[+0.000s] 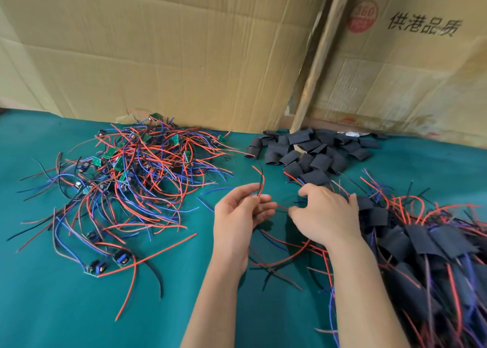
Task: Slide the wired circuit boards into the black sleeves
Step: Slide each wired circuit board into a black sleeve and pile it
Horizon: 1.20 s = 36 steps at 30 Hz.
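Note:
A tangled pile of small green circuit boards with red, blue and black wires (137, 173) lies on the left of the green cloth. Empty black sleeves (313, 155) are heaped at the back middle. Boards inside black sleeves (421, 242) are piled on the right. My left hand (239, 215) pinches a red and black wire pair (261, 181) that curves up from its fingertips; whether a board hangs below is hidden. My right hand (326, 213) is palm down with fingers spread and slightly bent, resting at the edge of the sleeved pile and holding nothing I can see.
Flattened cardboard boxes (184, 52) stand upright along the back of the table. Two loose boards with blue parts (110, 263) lie near the front left. Bare green cloth (79, 316) shows at the front left.

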Available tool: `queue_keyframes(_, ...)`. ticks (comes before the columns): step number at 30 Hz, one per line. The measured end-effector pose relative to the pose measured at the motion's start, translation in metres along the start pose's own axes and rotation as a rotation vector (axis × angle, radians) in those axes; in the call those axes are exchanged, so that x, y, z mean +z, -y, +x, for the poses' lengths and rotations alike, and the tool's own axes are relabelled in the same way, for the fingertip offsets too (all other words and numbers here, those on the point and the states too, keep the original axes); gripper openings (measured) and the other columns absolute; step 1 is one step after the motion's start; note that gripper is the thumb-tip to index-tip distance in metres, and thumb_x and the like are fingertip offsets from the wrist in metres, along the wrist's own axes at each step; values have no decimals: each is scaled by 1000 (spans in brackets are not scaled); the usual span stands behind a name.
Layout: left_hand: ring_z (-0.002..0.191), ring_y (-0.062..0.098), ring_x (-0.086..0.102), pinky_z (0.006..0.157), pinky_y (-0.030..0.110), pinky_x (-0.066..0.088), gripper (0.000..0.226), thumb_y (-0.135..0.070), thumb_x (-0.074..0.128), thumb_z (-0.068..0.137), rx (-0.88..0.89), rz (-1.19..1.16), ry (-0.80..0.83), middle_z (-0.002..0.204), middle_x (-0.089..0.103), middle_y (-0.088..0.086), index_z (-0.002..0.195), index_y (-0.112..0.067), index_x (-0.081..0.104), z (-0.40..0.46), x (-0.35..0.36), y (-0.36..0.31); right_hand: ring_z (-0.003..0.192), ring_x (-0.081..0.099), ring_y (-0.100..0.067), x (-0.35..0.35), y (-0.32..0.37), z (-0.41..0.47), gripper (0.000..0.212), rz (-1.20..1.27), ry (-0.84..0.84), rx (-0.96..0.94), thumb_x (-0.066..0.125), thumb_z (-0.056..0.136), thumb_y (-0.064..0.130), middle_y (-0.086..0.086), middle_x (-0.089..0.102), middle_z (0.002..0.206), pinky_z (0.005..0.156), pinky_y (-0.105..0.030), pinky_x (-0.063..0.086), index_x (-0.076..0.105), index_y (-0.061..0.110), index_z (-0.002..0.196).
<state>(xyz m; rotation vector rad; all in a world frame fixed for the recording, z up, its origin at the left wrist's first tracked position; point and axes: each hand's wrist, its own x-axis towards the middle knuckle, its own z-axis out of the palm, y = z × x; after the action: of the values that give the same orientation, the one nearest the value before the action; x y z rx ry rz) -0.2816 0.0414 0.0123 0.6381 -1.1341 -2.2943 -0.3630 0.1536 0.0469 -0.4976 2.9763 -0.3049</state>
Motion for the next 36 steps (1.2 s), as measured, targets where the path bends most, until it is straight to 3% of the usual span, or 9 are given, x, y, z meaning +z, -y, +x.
queue_keyframes(3,70,23,73,66,25,60,24,10,45,97,3,13,-2,82,71,16,110,4,64,1,0,1,115,60,-33,-3,-2,0,29,87,-67,-37,62,91,36,-5,69,113,120,-49,26,68,18,114)
queue_keyframes(7,71,23,73,66,25,59,25,10,44,97,11,28,-1,83,71,15,108,2,65,1,-1,2,93,61,-39,-8,-9,2,26,356,-180,-83,66,88,24,-24,71,89,85,-43,49,73,-1,94)
queue_keyframes(11,73,20,72,69,23,59,26,9,46,97,35,55,2,84,74,14,104,-1,68,1,-1,3,77,59,-34,-8,-9,1,21,400,-248,-206,64,89,16,-7,71,73,71,-35,41,75,8,73)
queue_keyframes(15,76,17,72,73,22,59,26,9,50,97,60,100,32,87,77,13,102,-5,71,1,-1,5,75,71,-12,-13,-8,2,19,577,-373,-204,70,82,6,10,75,72,69,-21,49,80,21,76)
queue_keyframes(18,79,16,72,74,22,59,19,3,58,96,94,129,46,89,78,11,101,-7,73,0,0,7,67,71,-2,-17,-3,2,25,853,-287,-224,75,75,0,12,75,68,68,-20,52,78,24,72)
queue_keyframes(21,77,14,71,72,21,57,17,-1,61,96,124,155,65,88,78,6,101,-10,75,-1,-1,8,63,70,-6,-11,8,-1,28,868,-223,-261,78,69,-4,10,73,67,64,-22,53,73,24,68)
queue_keyframes(26,72,16,62,75,26,57,17,-1,63,95,137,110,37,89,77,10,100,-10,77,1,-4,8,65,72,-14,-7,15,-5,29,938,-104,-238,85,55,20,6,73,76,66,-31,60,70,26,78)
queue_keyframes(32,86,26,64,89,42,53,19,1,62,95,143,66,33,98,76,16,99,-9,78,1,-5,7,76,76,-31,-9,11,-9,17,1236,136,-305,87,69,9,-9,75,87,67,-36,63,75,13,81)
queue_keyframes(36,81,21,68,72,30,59,25,3,61,94,156,73,45,94,77,11,91,-14,79,0,-6,5,80,76,-33,-7,9,-11,20,1303,205,-328,86,72,0,-9,74,93,72,-40,63,74,8,86)
